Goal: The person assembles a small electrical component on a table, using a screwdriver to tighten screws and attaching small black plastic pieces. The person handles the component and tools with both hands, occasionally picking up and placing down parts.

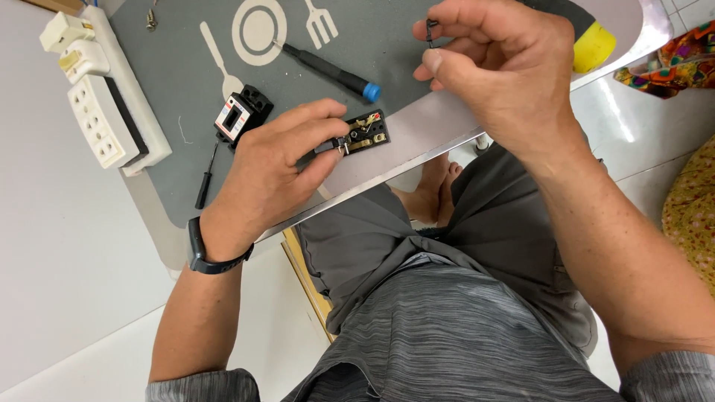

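My left hand (275,167) rests on a grey mat (179,74) and pinches the end of a small open black plug body (366,132) with brass contacts and a red part inside. My right hand (499,59) is raised above the table edge, its fingertips closed on a tiny black screw-like part (431,31). A black cover piece with a white and red label (242,115) lies just left of my left hand. A screwdriver with a black shaft and blue cap (335,73) lies on the mat between my two hands.
A white power strip (108,112) with white plugs in it lies at the mat's left edge. A thin black tool (206,179) lies near my left wrist. A yellow object (593,45) sits at the table's right end. My lap is below the table edge.
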